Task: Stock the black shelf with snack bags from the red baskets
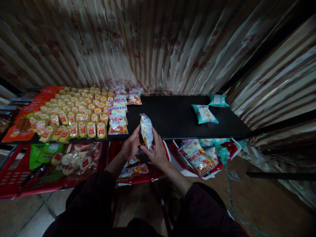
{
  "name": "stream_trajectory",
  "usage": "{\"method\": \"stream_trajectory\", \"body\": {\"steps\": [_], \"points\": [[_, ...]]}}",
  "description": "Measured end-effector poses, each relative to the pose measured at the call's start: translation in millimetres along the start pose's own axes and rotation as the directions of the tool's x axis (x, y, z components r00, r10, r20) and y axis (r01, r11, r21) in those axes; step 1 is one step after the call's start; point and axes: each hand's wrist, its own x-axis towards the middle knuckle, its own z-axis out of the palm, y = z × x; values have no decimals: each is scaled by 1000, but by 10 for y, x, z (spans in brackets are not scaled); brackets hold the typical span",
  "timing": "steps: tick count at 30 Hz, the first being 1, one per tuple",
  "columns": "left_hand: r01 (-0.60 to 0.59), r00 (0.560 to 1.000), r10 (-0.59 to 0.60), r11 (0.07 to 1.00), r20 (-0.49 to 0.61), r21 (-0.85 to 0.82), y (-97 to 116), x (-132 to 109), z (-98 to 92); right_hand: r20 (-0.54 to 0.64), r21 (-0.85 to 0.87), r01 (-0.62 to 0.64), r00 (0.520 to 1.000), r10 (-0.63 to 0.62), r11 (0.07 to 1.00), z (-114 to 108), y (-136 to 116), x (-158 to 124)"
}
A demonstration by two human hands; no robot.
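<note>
The left hand (130, 146) and right hand (158, 152) hold one snack bag (146, 129) up on its end, fingers pinching its two sides, just over the front edge of the black counter (172, 115). Farther back, yellow packs (74, 115) lie in tidy rows, like with like, and green bags (204, 114) sit apart.

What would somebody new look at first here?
Probably the snack packet held upright between the left hand and right hand, at the front edge of the black shelf. Next, the big crowd of small yellow packets in rows on the shelf's left side, and two teal packets on its right.
</note>
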Motion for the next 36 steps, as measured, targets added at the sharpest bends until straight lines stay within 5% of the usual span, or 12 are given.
{"method": "stream_trajectory", "body": {"steps": [11,23,31,36], "points": [[-61,998,60,997,18,49,-23,-18,-25,-3,243,-214,975,222,946,-47,-59,31],[-188,977,212,830,15,526,-126,12,-166,-56,446,-287,936,347,847,-64,-32,112],[-202,958,286,734,-25,648,-138,104,-111,21,710,-377,856,517,595,17,-34,256],[-190,939,333,710,-86,679,-174,169,-120,21,763,-362,842,539,535,98,28,330]]}}
